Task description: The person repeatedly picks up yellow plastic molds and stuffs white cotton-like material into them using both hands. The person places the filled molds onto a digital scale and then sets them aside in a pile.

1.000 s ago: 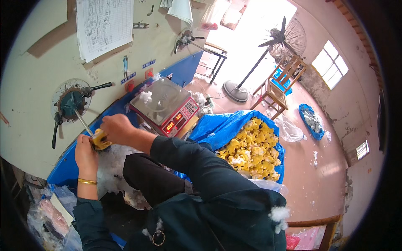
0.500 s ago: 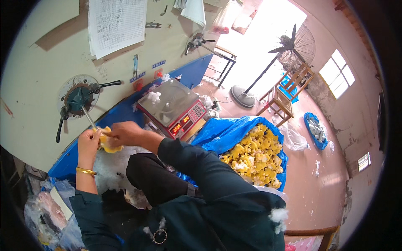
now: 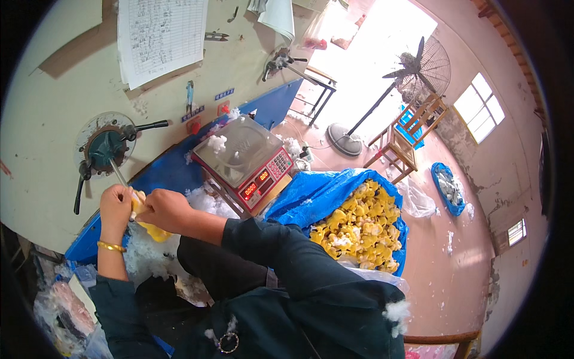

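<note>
A thin metal nozzle sticks out of a round dark-green fitting on the machine's pale panel. At its tip my left hand, a gold bangle on the wrist, is closed around a small yellow plush toy skin. My right hand pinches the same plush from the right, fingers bent against it. Part of the skin hangs below the two hands. Whether the nozzle's end sits inside the plush is hidden by the fingers. White stuffing fluff lies beneath the hands.
A red-edged digital scale with tufts of fluff stands right of the nozzle. Beyond it, a blue sack holds several yellow plush pieces. A floor fan and wooden chair stand farther off. Plastic bags lie at lower left.
The view has shifted slightly. Both hands stay at the nozzle tip with the plush; the right hand has turned, its knuckles now closer to the left hand.
</note>
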`<state>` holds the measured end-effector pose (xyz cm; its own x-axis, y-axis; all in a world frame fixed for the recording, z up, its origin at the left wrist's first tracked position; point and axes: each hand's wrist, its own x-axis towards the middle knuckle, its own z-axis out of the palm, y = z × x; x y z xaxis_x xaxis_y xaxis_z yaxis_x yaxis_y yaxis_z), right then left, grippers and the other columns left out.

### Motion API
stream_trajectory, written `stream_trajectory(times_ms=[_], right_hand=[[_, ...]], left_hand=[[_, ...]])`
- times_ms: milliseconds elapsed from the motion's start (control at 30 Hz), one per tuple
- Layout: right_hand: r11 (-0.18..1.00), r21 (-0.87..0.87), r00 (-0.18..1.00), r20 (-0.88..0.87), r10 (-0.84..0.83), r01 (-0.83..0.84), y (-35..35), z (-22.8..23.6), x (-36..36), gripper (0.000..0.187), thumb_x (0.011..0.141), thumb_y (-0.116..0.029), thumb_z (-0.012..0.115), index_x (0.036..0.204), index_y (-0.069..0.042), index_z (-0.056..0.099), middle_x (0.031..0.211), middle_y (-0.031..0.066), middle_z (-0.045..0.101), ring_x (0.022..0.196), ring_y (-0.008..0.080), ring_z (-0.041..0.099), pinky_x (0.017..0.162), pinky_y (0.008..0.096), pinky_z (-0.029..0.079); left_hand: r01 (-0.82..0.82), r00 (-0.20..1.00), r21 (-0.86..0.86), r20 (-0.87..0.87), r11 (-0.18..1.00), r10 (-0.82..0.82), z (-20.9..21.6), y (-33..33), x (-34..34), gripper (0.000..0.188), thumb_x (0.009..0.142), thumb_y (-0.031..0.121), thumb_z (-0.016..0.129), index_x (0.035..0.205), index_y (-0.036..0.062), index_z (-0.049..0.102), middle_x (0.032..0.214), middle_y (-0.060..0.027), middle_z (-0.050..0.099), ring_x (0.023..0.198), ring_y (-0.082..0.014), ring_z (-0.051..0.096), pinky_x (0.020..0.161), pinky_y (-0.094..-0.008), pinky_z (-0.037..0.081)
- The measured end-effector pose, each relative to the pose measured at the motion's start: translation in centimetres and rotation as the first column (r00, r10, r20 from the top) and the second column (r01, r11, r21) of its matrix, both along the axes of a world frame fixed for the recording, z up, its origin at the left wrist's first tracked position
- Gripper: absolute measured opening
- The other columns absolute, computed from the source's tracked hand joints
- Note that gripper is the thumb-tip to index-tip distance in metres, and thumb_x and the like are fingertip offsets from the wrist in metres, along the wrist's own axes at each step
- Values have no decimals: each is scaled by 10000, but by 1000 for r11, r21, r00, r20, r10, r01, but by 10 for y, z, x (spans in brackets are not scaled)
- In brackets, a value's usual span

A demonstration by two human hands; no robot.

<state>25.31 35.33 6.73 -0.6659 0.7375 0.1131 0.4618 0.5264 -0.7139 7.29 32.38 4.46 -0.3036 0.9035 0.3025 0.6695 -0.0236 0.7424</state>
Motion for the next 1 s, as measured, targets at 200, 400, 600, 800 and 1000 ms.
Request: stream_trajectory(times_ms=[200, 400, 600, 800, 1000], right_hand=[[997, 72, 1000, 21, 5, -7, -1, -20, 9, 332, 673, -340, 741, 745, -26, 659, 753, 142, 627, 738, 328, 620, 630, 398, 485], [985, 59, 987, -6, 160, -159, 16, -23, 26, 313, 629, -294, 759, 763, -31, 653, 783, 136, 614, 745, 321, 608, 642, 394, 482], [939, 31, 920, -190, 342, -342, 96, -49, -4, 245, 668, -172, 745, 878, -60, 685, 831, 70, 613, 768, 212, 589, 689, 324, 485], [876, 366, 820, -569, -56, 314, 6, -46, 8, 165, 764, -56, 697, 895, -63, 598, 689, 69, 546, 556, 200, 563, 519, 299, 457], [804, 567, 941, -336, 25, 181, -33, -55, 9, 349, 696, -261, 776, 814, -76, 504, 622, 59, 566, 528, 238, 579, 494, 342, 453]], left_hand=[[-17, 985, -35, -174, 999, 11, 18, -31, 44, 234, 852, 147, 630, 684, 3, 554, 639, -144, 565, 574, -307, 533, 544, -378, 424], [-75, 961, -90, -271, 993, 48, 30, -48, 60, 266, 877, 206, 616, 718, 16, 519, 694, -146, 580, 647, -328, 554, 585, -400, 434], [-34, 994, -140, -112, 990, 19, 22, -38, 32, 322, 863, 316, 652, 815, 25, 524, 730, -160, 593, 684, -333, 574, 615, -408, 444], [20, 996, -51, -86, 998, -25, 12, -37, 30, 459, 877, 409, 609, 683, -6, 638, 627, -151, 618, 593, -296, 603, 558, -380, 454], [68, 988, -139, 143, 988, -48, 18, -40, 30, 470, 908, 380, 599, 649, -12, 580, 470, -60, 505, 401, -119, 462, 415, -278, 367]])
